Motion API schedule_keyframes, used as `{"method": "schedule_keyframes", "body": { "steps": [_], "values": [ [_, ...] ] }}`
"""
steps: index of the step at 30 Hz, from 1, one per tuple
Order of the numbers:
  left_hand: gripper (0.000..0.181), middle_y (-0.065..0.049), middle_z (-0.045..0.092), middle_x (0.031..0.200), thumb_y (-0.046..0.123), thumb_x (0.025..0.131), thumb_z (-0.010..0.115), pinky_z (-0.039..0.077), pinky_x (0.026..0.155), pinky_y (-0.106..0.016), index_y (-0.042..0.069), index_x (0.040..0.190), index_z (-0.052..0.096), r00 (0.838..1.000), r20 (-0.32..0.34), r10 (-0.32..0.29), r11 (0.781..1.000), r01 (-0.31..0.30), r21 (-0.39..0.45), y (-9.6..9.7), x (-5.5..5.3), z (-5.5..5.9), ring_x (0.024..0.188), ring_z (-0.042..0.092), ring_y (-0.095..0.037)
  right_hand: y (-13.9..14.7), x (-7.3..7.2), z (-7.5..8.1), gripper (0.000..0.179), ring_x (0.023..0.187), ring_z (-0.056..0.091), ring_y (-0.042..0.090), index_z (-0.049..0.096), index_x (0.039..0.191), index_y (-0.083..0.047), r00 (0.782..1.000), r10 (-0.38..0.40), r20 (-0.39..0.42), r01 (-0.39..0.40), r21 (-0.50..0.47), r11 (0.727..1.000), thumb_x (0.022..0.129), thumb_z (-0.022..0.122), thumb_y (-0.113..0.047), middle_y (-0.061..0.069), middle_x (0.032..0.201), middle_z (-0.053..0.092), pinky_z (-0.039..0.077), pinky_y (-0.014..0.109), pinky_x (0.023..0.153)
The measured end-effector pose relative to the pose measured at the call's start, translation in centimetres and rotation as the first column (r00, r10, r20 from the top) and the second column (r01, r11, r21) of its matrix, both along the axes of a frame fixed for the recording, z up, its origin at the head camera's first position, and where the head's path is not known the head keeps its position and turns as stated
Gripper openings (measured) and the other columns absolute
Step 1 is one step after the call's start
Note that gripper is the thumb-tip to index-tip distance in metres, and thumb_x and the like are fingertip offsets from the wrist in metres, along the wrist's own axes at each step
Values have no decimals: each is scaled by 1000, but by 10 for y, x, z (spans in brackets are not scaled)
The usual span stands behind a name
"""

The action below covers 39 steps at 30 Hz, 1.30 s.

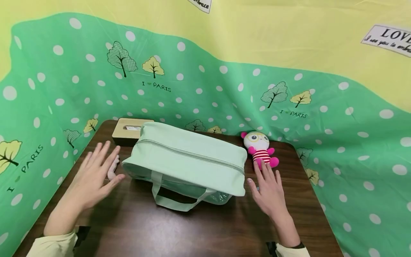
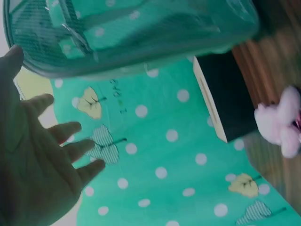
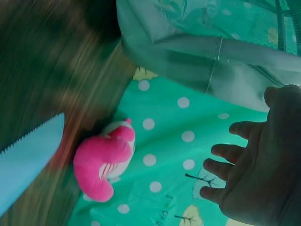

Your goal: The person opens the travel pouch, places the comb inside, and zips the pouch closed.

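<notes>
Fingers (image 1: 103, 152) of your left hand (image 1: 91, 180) and right hand (image 1: 269, 192) are standing apart from one another. Between both hands, the pale green bag (image 1: 192, 146) is resting on the counter (image 1: 179, 232). Beyond your right fingers a pink-white doll (image 1: 261, 156) is sitting; beyond your left ones, a tissue box (image 1: 129, 134) is lying.

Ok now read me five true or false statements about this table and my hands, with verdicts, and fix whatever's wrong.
1. The strap handle of the pale green zippered bag is on its near side in the head view. True.
2. The left hand grips the strap handle. False: it holds nothing.
3. The tissue box stands behind the bag's left end in the head view. True.
4. The plush toy has a plain blue middle. False: red and white stripes.
5. The right hand holds the plush toy. False: the right wrist view shows them apart.
</notes>
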State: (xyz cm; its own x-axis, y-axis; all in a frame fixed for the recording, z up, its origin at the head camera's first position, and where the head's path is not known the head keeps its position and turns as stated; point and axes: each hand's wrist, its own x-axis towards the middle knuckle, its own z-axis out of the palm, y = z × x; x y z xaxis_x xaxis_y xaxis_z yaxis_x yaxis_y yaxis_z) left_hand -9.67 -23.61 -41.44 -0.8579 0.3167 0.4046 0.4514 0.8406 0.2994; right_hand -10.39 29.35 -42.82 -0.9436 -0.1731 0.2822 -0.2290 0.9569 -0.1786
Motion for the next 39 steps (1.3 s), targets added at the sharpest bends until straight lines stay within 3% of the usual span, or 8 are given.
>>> {"method": "schedule_keyframes", "body": {
  "steps": [3, 6, 10, 14, 20, 24, 31, 39],
  "values": [
    [70, -22, 33, 165, 53, 105, 52, 32, 118, -51, 15, 162, 36, 992, -106, -71, 995, 77, 56, 12, -5, 4, 147, 42, -37, -5, -1, -1, 55, 145, 38, 48, 48, 151, 2, 999, 29, 16, -29, -35, 999, 106, 55, -27, 29, 157, 43, 24, 69, 114],
    [60, -20, 48, 156, 53, 108, 45, 53, 86, -44, 14, 153, 51, 968, -228, -108, 987, 133, 96, 23, -9, 7, 106, 70, -28, -10, -2, -5, 44, 137, 50, 47, 57, 142, 6, 996, 85, 19, -82, -107, 991, 104, 57, -17, 30, 148, 53, 34, 68, 110],
    [54, -14, 60, 147, 49, 111, 37, 57, 78, -44, 15, 142, 64, 931, -344, -119, 976, 174, 134, 33, -13, 7, 93, 74, -29, -16, -3, -10, 36, 131, 57, 46, 63, 135, 8, 983, 151, 103, -117, -277, 954, 106, 51, -10, 28, 140, 60, 43, 62, 106],
    [48, -14, 68, 137, 43, 112, 41, 55, 81, -49, 12, 133, 71, 906, -406, -121, 964, 204, 167, 39, -16, 3, 92, 76, -31, -19, -4, -14, 37, 126, 62, 33, 63, 137, 5, 955, 151, 257, -22, -442, 897, 111, 44, -13, 20, 136, 66, 49, 49, 103],
    [47, -18, 71, 128, 40, 112, 41, 54, 64, -43, 8, 127, 74, 885, -453, -110, 958, 216, 187, 41, -18, -1, 64, 72, -21, -15, -10, -15, 44, 117, 57, 12, 49, 145, 13, 874, 235, 425, 116, -652, 749, 113, 41, -16, 26, 143, 59, 47, 24, 95],
    [48, -18, 72, 126, 39, 112, 41, 52, 56, -34, 7, 125, 74, 880, -464, -106, 957, 218, 194, 42, -19, -2, 60, 70, -22, -12, -16, -15, 43, 103, 58, 1, 49, 143, 17, 855, 304, 420, 116, -726, 677, 111, 42, -11, 30, 135, 62, 49, 21, 88],
    [49, -18, 72, 125, 40, 111, 41, 52, 56, -37, 6, 124, 75, 877, -472, -90, 958, 206, 200, 44, -19, -1, 76, 75, -30, -9, -23, -19, 30, 91, 58, 3, 63, 127, 16, 869, 271, 414, 117, -704, 701, 104, 54, 0, 22, 114, 70, 50, 22, 79],
    [48, -18, 72, 126, 39, 111, 42, 52, 54, -37, 6, 124, 74, 878, -471, -88, 958, 204, 201, 45, -21, -2, 81, 76, -33, -3, -28, -16, 17, 83, 58, 6, 69, 108, 17, 867, 252, 430, 168, -728, 665, 97, 61, 6, 12, 96, 69, 52, 24, 73]
  ]
}}
